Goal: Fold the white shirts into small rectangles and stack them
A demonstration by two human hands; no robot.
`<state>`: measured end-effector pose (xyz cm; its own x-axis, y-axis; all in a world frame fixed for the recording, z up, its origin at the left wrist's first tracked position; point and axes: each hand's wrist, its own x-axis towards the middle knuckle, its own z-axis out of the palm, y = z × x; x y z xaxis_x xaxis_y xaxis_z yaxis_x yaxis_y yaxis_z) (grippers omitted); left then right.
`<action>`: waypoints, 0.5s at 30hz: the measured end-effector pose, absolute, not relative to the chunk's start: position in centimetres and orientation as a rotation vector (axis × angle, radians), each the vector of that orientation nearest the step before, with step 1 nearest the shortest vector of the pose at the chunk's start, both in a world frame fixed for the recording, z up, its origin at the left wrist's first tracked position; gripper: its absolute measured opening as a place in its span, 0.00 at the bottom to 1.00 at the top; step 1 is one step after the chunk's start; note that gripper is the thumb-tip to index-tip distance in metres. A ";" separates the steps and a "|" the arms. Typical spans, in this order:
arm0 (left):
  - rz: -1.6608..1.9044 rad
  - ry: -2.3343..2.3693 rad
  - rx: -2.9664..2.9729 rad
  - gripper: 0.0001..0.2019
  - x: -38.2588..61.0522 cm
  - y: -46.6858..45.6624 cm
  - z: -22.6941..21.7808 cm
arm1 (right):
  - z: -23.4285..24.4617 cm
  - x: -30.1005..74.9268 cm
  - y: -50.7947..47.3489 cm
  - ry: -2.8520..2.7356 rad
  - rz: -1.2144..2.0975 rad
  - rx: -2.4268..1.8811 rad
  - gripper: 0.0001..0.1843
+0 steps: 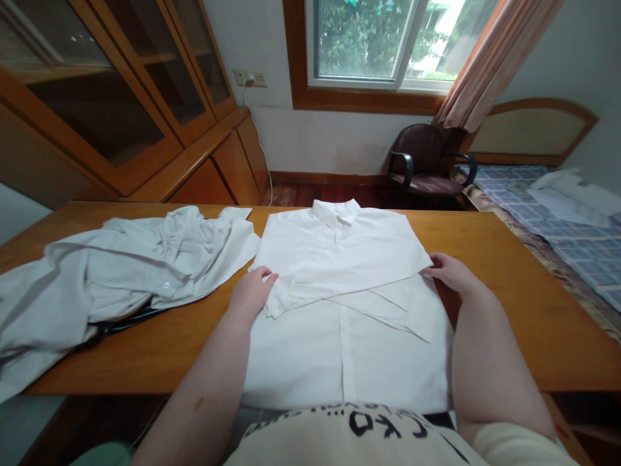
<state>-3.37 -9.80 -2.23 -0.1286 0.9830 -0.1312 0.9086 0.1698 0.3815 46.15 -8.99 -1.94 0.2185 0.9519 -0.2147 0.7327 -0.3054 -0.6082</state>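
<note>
A white collared shirt (339, 259) lies flat on the wooden table (524, 291), collar away from me, both sleeves folded across its middle. My left hand (252, 291) rests on the shirt's left edge, fingers pinching the folded sleeve fabric. On the shirt's right edge my right hand (453, 272) has its fingers curled onto the fold.
A heap of crumpled white clothes (121, 272) covers the table's left part. Wooden cabinets with glass doors (121, 110) stand at the left. Beyond the table are a dark armchair (427, 162), a window and a bed with a checked cover (572, 239).
</note>
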 end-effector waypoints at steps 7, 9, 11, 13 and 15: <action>0.297 2.134 1.771 0.13 -3.6 -9.6 -2.5 | -2.5 45.8 -8.5 -1.528 0.478 -2.252 0.05; 0.304 2.151 1.756 0.14 -3.6 -9.6 -2.6 | -2.6 46.2 -8.5 -1.498 0.540 -2.207 0.06; 0.308 2.158 1.748 0.14 -3.7 -9.5 -2.6 | -2.6 46.5 -8.6 -1.477 0.584 -2.217 0.08; 0.302 2.160 1.749 0.14 -3.7 -9.5 -2.6 | -2.5 46.5 -8.7 -1.455 0.633 -2.270 0.10; 0.294 2.164 1.752 0.13 -3.6 -9.6 -2.6 | -2.3 46.4 -8.7 -1.425 0.686 -2.303 0.10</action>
